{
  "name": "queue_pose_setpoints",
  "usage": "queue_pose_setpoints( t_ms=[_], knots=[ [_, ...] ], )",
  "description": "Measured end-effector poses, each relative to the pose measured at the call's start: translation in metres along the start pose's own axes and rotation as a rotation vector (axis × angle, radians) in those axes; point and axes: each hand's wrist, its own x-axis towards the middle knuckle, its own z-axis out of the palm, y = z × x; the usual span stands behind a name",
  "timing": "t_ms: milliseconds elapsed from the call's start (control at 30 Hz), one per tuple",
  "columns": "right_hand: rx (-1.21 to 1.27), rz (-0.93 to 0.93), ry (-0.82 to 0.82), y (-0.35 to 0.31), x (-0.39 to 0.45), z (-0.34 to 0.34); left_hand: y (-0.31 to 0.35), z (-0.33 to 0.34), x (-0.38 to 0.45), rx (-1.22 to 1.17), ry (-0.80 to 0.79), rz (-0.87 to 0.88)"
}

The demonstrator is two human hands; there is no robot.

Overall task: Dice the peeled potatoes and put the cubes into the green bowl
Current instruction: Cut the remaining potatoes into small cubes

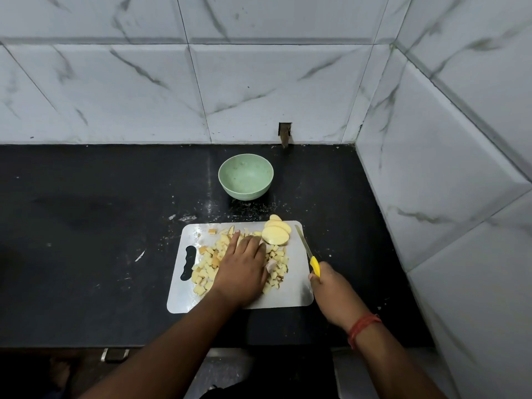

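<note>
Board on black counter. Left hand lies palm-down on cubes mid-board, fingers straight, slightly spread. Right hand at board's right edge, fingers curled round knife handle. Slices at board's far right corner. Bowl beyond board, no cubes inside.

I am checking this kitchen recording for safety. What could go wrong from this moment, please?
1. The knife in the right hand points its blade forward, close to the left hand spread over the cubes; a careless move could nick the fingers.
2. The slices overhang the far edge of the cutting board and may slide onto the counter.
3. The green bowl stands apart from the board, so cubes might drop during transfer.
</note>
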Motion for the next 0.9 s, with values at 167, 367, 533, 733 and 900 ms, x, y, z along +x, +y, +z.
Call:
queue_pose_setpoints(
  t_ms=[167, 367, 533, 733, 900],
  knots=[
    [-0.002, 0.009, 0.020, 0.000, 0.002, -0.002, 0.015, -0.016, 0.020, -0.079, -0.063, 0.036],
    [0.025, 0.000, 0.039, 0.011, 0.000, 0.000, 0.017, -0.021, 0.047, -0.054, -0.172, 0.037],
    [0.050, 0.021, 0.039, 0.020, -0.001, 0.003, 0.011, -0.020, 0.048, -0.147, -0.103, 0.005],
    [0.106, 0.018, 0.030, 0.025, 0.003, 0.012, 0.010, -0.024, 0.042, -0.265, -0.074, -0.030],
    [0.526, 0.013, 0.175, 0.009, 0.015, 0.025, 0.006, -0.022, 0.037, -0.434, 0.016, -0.081]
  ],
)
